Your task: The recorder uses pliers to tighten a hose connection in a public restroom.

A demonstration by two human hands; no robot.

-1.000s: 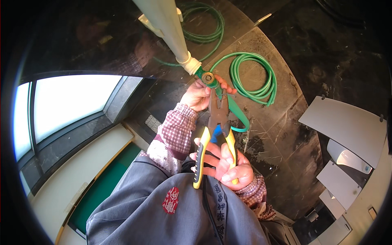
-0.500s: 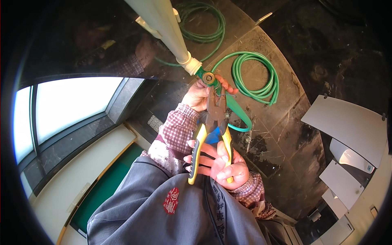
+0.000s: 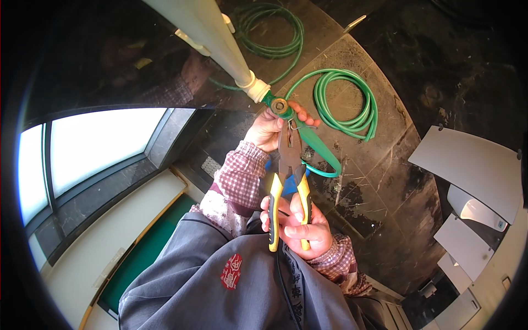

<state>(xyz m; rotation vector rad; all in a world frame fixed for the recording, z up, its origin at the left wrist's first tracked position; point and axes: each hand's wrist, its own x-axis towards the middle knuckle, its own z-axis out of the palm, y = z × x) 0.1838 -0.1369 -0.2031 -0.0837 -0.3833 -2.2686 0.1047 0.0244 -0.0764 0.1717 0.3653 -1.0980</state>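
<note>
Two hands on the job, both loaded. Left hand [image 3: 265, 132]: thumb and fingers wrapped round the green fitting [image 3: 285, 113], just under its round brass-coloured face. Right hand [image 3: 311, 234]: closed on the pliers [image 3: 290, 157], thumb over one yellow-and-black handle, fingertips on the other. Handles sit apart. Pliers point up and away from the body, nose at the lower end of the fitting, right by a thin wire [image 3: 308, 127]. Can't tell if the jaws bite the wire or only touch it.

Fitting joins a white collar [image 3: 257, 89] at the end of the pale pipe [image 3: 203, 38]; contents of the pipe can't be seen. Green hose [image 3: 322, 151] hangs off the fitting and bends back in a loop near the blue item [image 3: 297, 184]. That item is mostly hidden behind the pliers, can't tell if it's a container. Coiled hose [image 3: 372, 104] lies on the stained floor [image 3: 404, 212], right of the fitting; a similar coil shows in the dark glossy surface [image 3: 126, 33].
</note>
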